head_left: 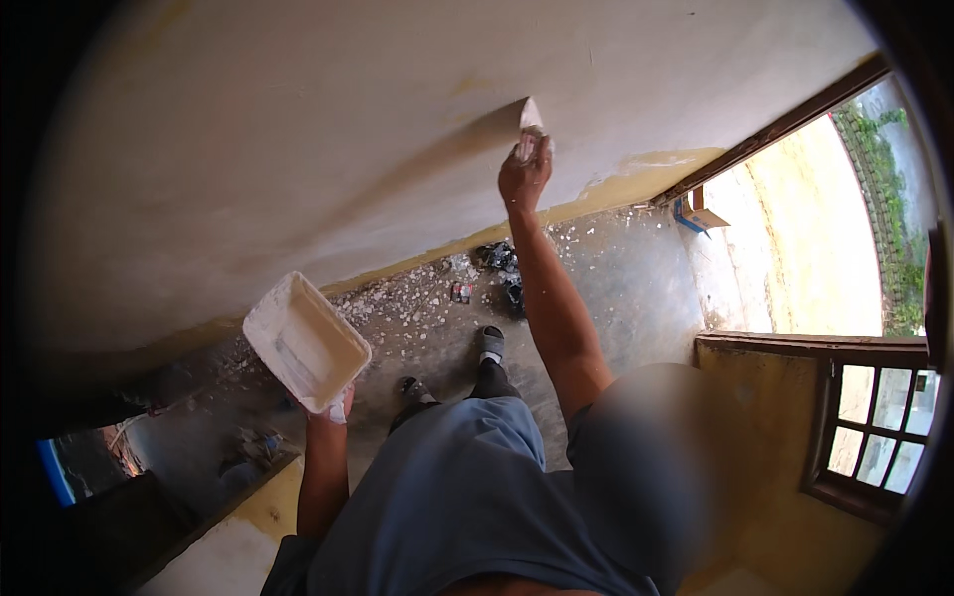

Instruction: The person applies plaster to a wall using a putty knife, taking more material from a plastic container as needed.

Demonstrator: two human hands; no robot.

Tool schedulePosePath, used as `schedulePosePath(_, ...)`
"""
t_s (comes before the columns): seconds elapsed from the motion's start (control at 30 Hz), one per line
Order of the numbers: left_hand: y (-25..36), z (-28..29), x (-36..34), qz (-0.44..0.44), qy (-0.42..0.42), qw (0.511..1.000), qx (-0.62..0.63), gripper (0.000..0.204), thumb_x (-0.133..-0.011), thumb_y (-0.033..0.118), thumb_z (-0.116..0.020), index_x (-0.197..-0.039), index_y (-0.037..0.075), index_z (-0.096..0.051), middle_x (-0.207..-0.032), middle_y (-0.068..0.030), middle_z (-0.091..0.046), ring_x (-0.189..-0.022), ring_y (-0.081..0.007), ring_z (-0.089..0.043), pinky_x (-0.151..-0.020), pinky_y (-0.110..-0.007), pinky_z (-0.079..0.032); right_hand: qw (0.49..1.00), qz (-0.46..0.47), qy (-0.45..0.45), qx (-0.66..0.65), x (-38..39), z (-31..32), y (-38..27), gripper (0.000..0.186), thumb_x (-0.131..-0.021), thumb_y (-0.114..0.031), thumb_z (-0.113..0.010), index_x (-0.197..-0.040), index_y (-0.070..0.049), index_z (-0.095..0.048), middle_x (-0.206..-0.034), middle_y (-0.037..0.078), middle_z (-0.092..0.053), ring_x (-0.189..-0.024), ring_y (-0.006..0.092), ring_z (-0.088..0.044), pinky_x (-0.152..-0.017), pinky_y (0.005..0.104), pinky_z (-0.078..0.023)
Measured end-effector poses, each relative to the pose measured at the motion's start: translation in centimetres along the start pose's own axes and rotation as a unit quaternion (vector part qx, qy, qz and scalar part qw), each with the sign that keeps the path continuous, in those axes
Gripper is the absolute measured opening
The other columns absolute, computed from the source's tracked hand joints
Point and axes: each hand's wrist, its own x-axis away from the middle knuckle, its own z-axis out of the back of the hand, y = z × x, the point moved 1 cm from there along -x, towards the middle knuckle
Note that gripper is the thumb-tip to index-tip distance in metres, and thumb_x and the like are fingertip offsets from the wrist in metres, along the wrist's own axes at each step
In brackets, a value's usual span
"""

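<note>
My right hand (pixel 525 181) reaches up to the wall, its fingers wrapped round a putty knife (pixel 532 117) smeared with white. The blade's tip is at or very near the pale coated wall (pixel 397 109); I cannot tell if it touches. Low on my left, my left hand (pixel 333 409) holds a whitish rectangular tub (pixel 316 348) from beneath, tilted so its inside shows. A pale paste coats the tub's rim and walls. White smears mark the left fingers, which are mostly hidden by the tub.
White crumbs litter the floor (pixel 626 268) along the wall's foot. Black crumpled plastic (pixel 497 258) and a small packet (pixel 461 292) lie ahead of my sandalled feet. An opened cardboard box (pixel 700 213) sits by the doorway at right. A barred window (pixel 879 427) is at lower right.
</note>
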Motion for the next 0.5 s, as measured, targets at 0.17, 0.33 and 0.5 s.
schedulePosePath(0.17, 5.2, 0.3, 1.4, -0.024, 0.001, 0.999, -0.033, 0.077, -0.084, 0.057, -0.061, -0.147, 0.021, -0.036, -0.146, -0.0051, -0.044, -0.130, -0.0292, -0.047, -0.106, -0.054, -0.041, 0.863, -0.325, -0.010, -0.386, 6.3, -0.4, -4.1, 0.030, -0.083, 0.006, -0.051, -0.112, -0.002, -0.049, -0.096, 0.014, -0.057, -0.082, 0.0229, -0.056, -0.073, 0.0321, -0.049)
schedulePosePath(0.33, 5.4, 1.0, 1.3, -0.033, -0.043, 0.998, -0.021, 0.075, -0.085, 0.057, -0.060, -0.147, 0.021, -0.036, -0.146, -0.0053, -0.044, -0.130, -0.0290, -0.047, -0.105, -0.053, -0.042, 0.961, -0.210, 0.122, -0.134, -11.3, 6.6, 1.9, 0.021, -0.086, 0.001, -0.054, -0.107, 0.002, -0.055, -0.097, 0.015, -0.062, -0.085, 0.0225, -0.062, -0.073, 0.0318, -0.053)
schedulePosePath(0.5, 4.9, 1.0, 1.2, -0.039, -0.113, 0.992, -0.031, 0.074, -0.086, 0.056, -0.059, -0.147, 0.021, -0.036, -0.146, -0.0055, -0.044, -0.130, -0.0287, -0.047, -0.105, -0.052, -0.043, 0.942, -0.304, 0.037, -0.140, -13.6, 5.2, -4.0, 0.023, -0.086, -0.007, -0.059, -0.108, -0.003, -0.056, -0.097, 0.017, -0.066, -0.085, 0.0312, -0.066, -0.075, 0.0404, -0.052)
